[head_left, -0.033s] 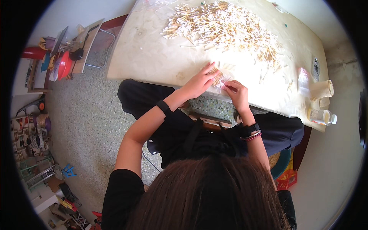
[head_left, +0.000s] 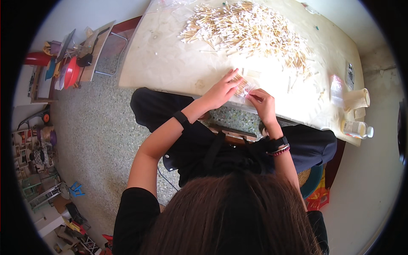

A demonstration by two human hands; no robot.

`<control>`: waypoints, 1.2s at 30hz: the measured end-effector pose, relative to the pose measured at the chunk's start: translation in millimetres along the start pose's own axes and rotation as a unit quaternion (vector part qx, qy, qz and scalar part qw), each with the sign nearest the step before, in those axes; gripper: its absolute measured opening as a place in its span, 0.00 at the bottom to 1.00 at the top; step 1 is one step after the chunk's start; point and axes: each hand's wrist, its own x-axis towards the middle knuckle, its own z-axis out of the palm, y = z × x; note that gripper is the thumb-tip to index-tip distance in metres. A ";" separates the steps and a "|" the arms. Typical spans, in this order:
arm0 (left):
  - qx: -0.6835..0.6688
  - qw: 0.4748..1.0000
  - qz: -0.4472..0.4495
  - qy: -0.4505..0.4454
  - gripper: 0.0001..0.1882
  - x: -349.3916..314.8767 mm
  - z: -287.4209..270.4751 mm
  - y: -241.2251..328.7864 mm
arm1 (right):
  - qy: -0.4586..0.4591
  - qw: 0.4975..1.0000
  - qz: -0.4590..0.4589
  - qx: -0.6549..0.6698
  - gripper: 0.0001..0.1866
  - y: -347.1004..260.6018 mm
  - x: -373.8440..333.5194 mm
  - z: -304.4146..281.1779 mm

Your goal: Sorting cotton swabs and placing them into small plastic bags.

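Observation:
A small clear plastic bag of cotton swabs (head_left: pixel 241 88) lies at the table's near edge between my hands. My left hand (head_left: pixel 219 92) rests over the bag's left side, fingers stretched out and touching it. From the right, my right hand (head_left: pixel 263 103) pinches the bag's end between thumb and fingertips. Just beyond the bag, a short row of cotton swabs (head_left: pixel 253 74) lies side by side in bright light. Farther back spreads a big loose heap of cotton swabs (head_left: pixel 250 32) with white tips and tan sticks.
The pale table (head_left: pixel 165 63) carries a clear plastic packet (head_left: pixel 336 90), a tan roll (head_left: pixel 357 99) and a clear bottle on its side (head_left: pixel 356 129) at the right. A few stray swabs (head_left: pixel 290 84) lie nearby. Below right stands a teal tub (head_left: pixel 313 180); shelves and tools line the left.

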 end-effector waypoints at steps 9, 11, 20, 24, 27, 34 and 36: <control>-0.019 0.999 -0.016 0.040 0.21 5.5 5.2 -3.5 | -0.040 0.999 -0.031 0.011 0.06 0.4 10.5 -4.2; -0.019 0.997 -0.025 0.071 0.23 5.6 8.9 0.0 | -0.031 0.999 -0.034 0.003 0.06 3.5 10.8 -2.2; -0.017 0.996 -0.031 0.078 0.24 5.0 10.5 -3.8 | 0.028 1.000 0.008 0.003 0.07 13.7 17.6 8.3; 0.225 0.968 -0.017 0.106 0.22 11.4 16.2 18.3 | -0.055 0.991 0.048 0.108 0.07 25.9 19.9 -17.3; 0.217 0.971 0.042 0.093 0.22 15.0 22.2 23.7 | -0.102 0.979 0.091 0.148 0.06 19.3 21.7 -29.5; 0.299 0.947 0.053 0.100 0.26 17.8 42.2 27.4 | -0.040 0.967 0.119 0.220 0.07 24.2 13.9 -30.0; 0.300 0.948 0.049 0.098 0.27 17.2 44.2 24.8 | -0.021 0.967 0.124 0.220 0.07 23.3 13.7 -28.6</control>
